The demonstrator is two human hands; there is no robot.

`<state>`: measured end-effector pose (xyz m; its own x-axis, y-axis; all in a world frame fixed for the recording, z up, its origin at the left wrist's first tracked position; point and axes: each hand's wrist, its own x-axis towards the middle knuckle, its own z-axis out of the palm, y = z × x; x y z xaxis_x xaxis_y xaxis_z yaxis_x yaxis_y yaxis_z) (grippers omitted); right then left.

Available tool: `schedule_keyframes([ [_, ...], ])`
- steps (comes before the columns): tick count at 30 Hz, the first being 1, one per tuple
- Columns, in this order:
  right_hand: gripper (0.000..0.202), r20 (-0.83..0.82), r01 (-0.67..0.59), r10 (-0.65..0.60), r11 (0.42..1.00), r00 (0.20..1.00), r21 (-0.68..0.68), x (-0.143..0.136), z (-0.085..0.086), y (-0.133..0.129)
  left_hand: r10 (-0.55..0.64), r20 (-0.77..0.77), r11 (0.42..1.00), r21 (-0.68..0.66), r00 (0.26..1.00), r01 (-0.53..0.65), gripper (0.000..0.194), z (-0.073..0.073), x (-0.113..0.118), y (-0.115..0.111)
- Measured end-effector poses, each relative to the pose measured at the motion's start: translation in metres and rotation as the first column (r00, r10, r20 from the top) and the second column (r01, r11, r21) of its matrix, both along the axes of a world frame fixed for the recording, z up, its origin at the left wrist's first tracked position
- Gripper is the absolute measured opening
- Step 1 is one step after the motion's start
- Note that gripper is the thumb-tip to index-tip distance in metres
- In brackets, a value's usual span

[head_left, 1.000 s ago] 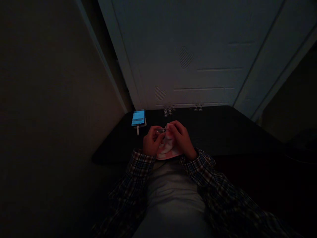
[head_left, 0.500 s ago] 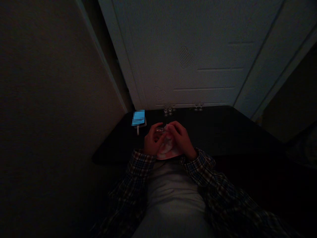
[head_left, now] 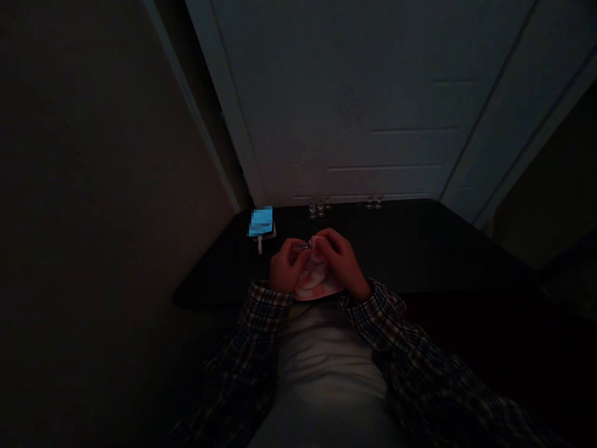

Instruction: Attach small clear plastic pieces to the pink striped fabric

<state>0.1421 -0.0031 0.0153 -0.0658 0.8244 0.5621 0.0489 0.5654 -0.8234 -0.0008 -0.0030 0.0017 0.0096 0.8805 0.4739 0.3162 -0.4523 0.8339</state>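
Note:
Near the table's front edge, my left hand (head_left: 284, 267) is closed on a small clear glass (head_left: 301, 246), which lies sideways between its fingers. Just to the right, my right hand (head_left: 342, 256) pinches a pink and white cloth (head_left: 319, 283) at its upper part, up against the glass. The cloth hangs down between both hands to the table's front edge. The dim light hides the fingertips in part.
On the dark table (head_left: 410, 249), several small stemmed glasses (head_left: 319, 208) stand at the back, with a pair of glasses (head_left: 374, 202) further right. A device with a lit blue screen (head_left: 261, 221) lies at the left. Behind rises a white panel (head_left: 396, 106) with hearts.
The glass in my left hand has turned a little, and the fingers of that hand have shifted slightly around it. The picture is somewhat darker. My right hand has hardly moved.

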Motion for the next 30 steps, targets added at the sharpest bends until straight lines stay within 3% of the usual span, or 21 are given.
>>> schedule_keyframes([
  [17,0.012,0.088,0.029,-0.033,0.998,0.996,0.049,0.0012,0.0004,-0.0009,-0.024,0.003,1.0,0.016,1.0,0.024,0.021,-0.0029,-0.0009,0.0019],
  [24,0.012,0.074,0.061,-0.065,0.996,0.995,0.061,0.0008,-0.0015,-0.0003,-0.047,0.045,0.997,0.061,0.998,0.044,0.037,0.0006,0.0019,-0.0009],
  [30,0.011,0.036,0.076,-0.078,0.996,0.996,0.055,0.0007,-0.0027,0.0014,-0.039,0.023,0.997,0.074,0.999,0.037,0.028,0.0003,0.0012,-0.0001],
])
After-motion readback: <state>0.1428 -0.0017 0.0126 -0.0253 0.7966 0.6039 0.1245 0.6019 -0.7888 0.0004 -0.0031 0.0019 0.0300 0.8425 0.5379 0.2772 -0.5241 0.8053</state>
